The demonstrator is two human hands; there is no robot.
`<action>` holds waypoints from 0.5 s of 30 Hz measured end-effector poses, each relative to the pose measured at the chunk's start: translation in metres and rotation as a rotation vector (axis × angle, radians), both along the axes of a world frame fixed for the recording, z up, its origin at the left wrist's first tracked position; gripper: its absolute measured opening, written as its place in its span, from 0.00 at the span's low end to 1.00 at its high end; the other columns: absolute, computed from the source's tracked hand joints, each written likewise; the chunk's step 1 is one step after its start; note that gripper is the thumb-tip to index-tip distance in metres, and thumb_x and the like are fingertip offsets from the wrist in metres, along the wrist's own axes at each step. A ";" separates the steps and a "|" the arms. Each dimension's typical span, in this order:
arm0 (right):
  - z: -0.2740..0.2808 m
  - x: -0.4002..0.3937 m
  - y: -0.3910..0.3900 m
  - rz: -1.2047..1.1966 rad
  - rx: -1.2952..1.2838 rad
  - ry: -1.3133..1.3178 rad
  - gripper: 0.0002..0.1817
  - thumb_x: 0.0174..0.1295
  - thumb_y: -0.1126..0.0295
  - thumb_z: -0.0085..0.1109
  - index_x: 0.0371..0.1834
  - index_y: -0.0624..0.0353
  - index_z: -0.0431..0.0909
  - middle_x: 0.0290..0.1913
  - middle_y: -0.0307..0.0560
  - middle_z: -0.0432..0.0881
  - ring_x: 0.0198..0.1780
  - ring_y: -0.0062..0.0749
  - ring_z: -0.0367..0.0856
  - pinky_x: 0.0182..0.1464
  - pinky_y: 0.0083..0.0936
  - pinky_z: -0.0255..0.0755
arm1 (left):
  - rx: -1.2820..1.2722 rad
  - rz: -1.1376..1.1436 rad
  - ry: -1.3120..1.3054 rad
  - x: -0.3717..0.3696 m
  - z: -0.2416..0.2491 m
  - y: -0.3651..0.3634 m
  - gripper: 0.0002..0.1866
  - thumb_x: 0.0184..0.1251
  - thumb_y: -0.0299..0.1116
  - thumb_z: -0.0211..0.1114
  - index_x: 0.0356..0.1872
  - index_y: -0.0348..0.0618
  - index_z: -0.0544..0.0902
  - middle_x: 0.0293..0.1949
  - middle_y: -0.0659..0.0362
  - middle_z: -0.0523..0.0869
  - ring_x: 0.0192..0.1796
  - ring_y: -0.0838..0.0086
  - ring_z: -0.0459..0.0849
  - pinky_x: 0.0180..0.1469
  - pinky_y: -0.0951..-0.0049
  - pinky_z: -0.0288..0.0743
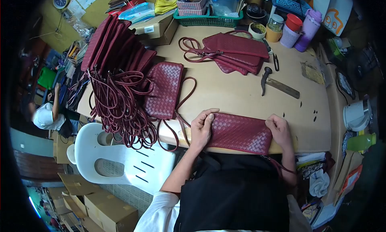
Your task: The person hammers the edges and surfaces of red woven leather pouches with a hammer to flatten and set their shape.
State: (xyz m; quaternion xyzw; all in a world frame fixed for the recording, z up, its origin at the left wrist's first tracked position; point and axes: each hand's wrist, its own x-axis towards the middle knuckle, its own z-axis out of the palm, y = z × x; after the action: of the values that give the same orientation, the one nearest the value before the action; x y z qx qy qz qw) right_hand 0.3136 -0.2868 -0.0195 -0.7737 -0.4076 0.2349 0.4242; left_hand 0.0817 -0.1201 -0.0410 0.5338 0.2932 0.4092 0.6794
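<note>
A dark red woven pouch (pixel 241 132) lies flat at the table's front edge, between my two hands. My left hand (pixel 204 127) pinches its left end, thumb on top. At its upper right corner my right hand (pixel 278 129) has the fingers closed on the edge. A strap hangs from the pouch near my right wrist. To the left, another woven pouch (pixel 164 89) rests beside a tall stack of red pouches (pixel 116 47) with many looped straps (pixel 120 103). More red pouches (pixel 237 51) are piled beyond my hands.
A hammer (pixel 281 87) and small black snips (pixel 276 62) lie on the table (pixel 225 87) at the right. Baskets (pixel 209 21), tape and bottles (pixel 309 29) line the back. A white chair (pixel 132 159) stands left; a person (pixel 48 115) is farther left.
</note>
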 end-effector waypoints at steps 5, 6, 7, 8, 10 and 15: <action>0.047 0.028 -0.006 0.263 -0.191 -0.299 0.14 0.61 0.64 0.64 0.44 0.63 0.78 0.39 0.52 0.78 0.43 0.45 0.80 0.48 0.36 0.73 | 0.202 0.013 0.189 0.002 -0.002 0.000 0.08 0.77 0.26 0.54 0.46 0.34 0.81 0.34 0.64 0.82 0.39 0.84 0.76 0.44 0.83 0.70; 0.051 0.036 -0.008 0.305 -0.209 -0.403 0.16 0.59 0.66 0.65 0.47 0.64 0.77 0.43 0.51 0.77 0.46 0.44 0.78 0.50 0.38 0.72 | 0.220 0.026 0.205 0.003 -0.003 0.001 0.09 0.77 0.25 0.52 0.46 0.34 0.81 0.35 0.63 0.82 0.40 0.84 0.75 0.45 0.82 0.70; 0.060 0.041 -0.010 0.347 -0.230 -0.507 0.18 0.58 0.69 0.66 0.50 0.64 0.76 0.47 0.50 0.76 0.48 0.43 0.77 0.52 0.39 0.71 | 0.307 0.091 0.150 0.011 0.000 0.001 0.07 0.74 0.23 0.55 0.47 0.35 0.80 0.38 0.57 0.82 0.39 0.78 0.78 0.45 0.79 0.72; 0.071 0.035 -0.010 0.301 -0.274 -0.554 0.24 0.60 0.65 0.65 0.57 0.65 0.74 0.54 0.53 0.77 0.59 0.47 0.75 0.60 0.37 0.69 | 0.470 0.106 0.278 0.016 0.005 0.004 0.10 0.71 0.24 0.59 0.50 0.35 0.79 0.44 0.53 0.82 0.45 0.72 0.80 0.51 0.74 0.72; 0.071 0.014 -0.005 0.292 -0.189 -0.566 0.28 0.61 0.60 0.64 0.61 0.64 0.72 0.61 0.55 0.73 0.65 0.49 0.70 0.66 0.40 0.64 | 0.872 0.125 0.512 0.027 0.027 0.000 0.20 0.64 0.24 0.65 0.57 0.35 0.75 0.57 0.46 0.78 0.57 0.58 0.77 0.62 0.62 0.69; 0.008 -0.050 0.006 0.289 -0.311 -0.760 0.46 0.60 0.44 0.61 0.71 0.70 0.60 0.75 0.66 0.57 0.77 0.55 0.52 0.76 0.52 0.46 | 1.225 -0.351 0.841 0.050 0.009 -0.035 0.36 0.66 0.46 0.63 0.70 0.35 0.66 0.70 0.47 0.67 0.74 0.52 0.61 0.74 0.49 0.54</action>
State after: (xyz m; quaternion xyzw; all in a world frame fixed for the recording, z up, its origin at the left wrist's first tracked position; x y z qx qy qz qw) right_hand 0.2635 -0.2812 -0.0113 -0.7949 -0.5987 0.0489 0.0853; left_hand 0.1320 -0.1548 -0.0319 0.9650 0.1587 0.1470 0.1480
